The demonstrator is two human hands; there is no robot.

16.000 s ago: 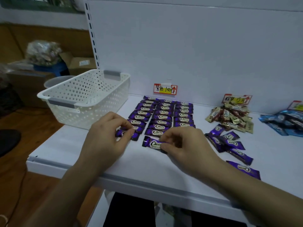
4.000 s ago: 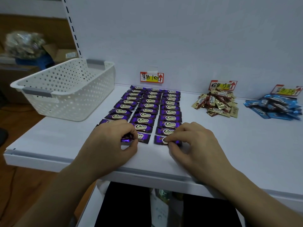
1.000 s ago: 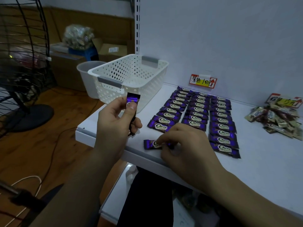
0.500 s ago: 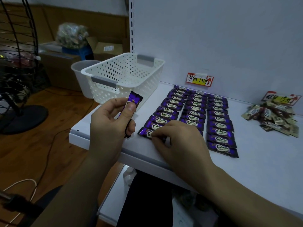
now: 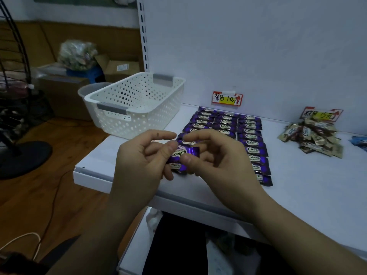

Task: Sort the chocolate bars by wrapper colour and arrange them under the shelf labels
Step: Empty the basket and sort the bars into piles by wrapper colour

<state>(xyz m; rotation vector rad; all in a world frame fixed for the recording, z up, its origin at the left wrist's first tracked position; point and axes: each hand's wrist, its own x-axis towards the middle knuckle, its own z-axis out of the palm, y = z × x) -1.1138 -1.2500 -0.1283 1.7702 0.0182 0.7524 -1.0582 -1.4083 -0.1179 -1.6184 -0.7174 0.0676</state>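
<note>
One purple bar (image 5: pixel 183 153) is held up between my two hands, above the front left part of the shelf (image 5: pixel 317 195). Its wrapper is shiny purple foil with a white oval logo reading Choco in dark script, and the right end is crimped. My left hand (image 5: pixel 143 161) pinches its left half, thumb on top and forefinger stretched out straight. My right hand (image 5: pixel 218 161) pinches the right half, thumb under the logo and fingers curled. A second purple bar (image 5: pixel 176 167) shows just below, against my left fingers. I can't tell if it is held or lying on the shelf.

Behind my hands the purple rows (image 5: pixel 252 143) lie flat in three columns, logos up, running back to the purple label (image 5: pixel 227 98). Roughly ten show in the right column. The other two columns are partly hidden by my hands, so no full count. Two labels are in view, the second being the brown label (image 5: pixel 321 115), with one loose brown-gold pile (image 5: pixel 311 137) under it. One blue wrapper edge (image 5: pixel 359 141) is at the far right.

One white perforated basket (image 5: pixel 137 104) with two grey handles sits on the shelf's left end. Off the shelf are a white bucket (image 5: pixel 89 92), cardboard boxes (image 5: pixel 119 68), one filled plastic bag (image 5: pixel 77 54), and one floor fan (image 5: pixel 15 96).
</note>
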